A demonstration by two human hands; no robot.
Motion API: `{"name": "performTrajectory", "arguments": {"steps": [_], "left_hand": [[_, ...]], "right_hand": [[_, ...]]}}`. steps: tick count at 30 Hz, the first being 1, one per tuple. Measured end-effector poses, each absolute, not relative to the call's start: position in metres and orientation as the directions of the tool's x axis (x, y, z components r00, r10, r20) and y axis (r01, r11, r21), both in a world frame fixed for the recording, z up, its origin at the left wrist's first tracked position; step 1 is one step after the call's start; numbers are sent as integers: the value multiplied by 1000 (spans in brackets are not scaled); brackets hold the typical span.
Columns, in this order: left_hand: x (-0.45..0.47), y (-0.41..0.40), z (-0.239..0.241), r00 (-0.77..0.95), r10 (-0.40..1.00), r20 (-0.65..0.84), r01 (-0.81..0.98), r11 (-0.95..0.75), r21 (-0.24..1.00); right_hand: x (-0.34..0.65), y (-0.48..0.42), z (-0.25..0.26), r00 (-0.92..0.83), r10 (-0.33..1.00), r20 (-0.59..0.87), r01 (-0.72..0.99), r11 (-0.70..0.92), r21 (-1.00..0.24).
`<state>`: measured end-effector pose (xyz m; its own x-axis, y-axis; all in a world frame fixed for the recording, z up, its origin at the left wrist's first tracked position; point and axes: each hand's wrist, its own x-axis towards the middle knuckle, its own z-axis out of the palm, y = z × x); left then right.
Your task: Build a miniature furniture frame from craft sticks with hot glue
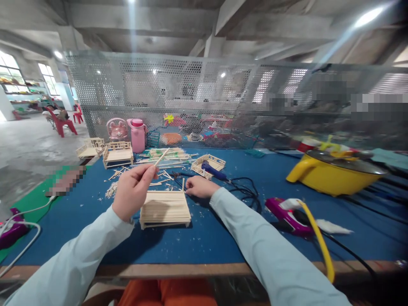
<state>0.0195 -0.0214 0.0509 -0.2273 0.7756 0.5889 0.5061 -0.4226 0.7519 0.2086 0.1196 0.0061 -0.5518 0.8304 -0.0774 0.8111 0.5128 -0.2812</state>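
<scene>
My left hand (pixel 132 190) is raised above the blue table (pixel 223 238) and pinches a thin wooden stick (pixel 161 157) that points up and to the right. Below it stands a small platform of wooden sticks (pixel 165 208). My right hand (pixel 200 187) rests with curled fingers at the platform's far right corner, holding a short upright stick (pixel 183 184) against it. Both arms wear pale blue sleeves.
Finished stick furniture (pixel 117 154) and loose sticks (pixel 165 154) lie at the back. A blue glue gun (pixel 214 171) rests in a stick frame, a purple glue gun (pixel 288 214) lies right, a yellow pot (pixel 334 173) beyond. A mesh fence (pixel 204 97) closes the far edge.
</scene>
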Motion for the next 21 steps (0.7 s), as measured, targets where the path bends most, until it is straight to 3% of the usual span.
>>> {"name": "performTrajectory", "arguments": {"steps": [5, 10, 15, 16, 18, 21], "left_hand": [[24, -65, 44, -238, 696, 677, 538, -486, 689], [41, -101, 30, -30, 625, 780, 516, -659, 547], [54, -112, 18, 97, 688, 719, 356, -699, 620], [54, -113, 17, 103, 700, 707, 338, -693, 637], [55, -114, 16, 104, 733, 673, 341, -662, 668], [59, -110, 16, 133, 788, 602, 384, -600, 701]], "right_hand": [[208, 117, 4, -452, 891, 44, 833, 439, -336], [218, 116, 12, -395, 903, 167, 768, 424, -480], [246, 87, 32, -274, 916, 293, 650, 401, -646], [252, 73, 36, -240, 915, 324, 607, 402, -686], [264, 41, 42, -140, 931, 338, 280, 365, -888], [271, -12, 42, -46, 950, 308, -44, 306, -951]]}}
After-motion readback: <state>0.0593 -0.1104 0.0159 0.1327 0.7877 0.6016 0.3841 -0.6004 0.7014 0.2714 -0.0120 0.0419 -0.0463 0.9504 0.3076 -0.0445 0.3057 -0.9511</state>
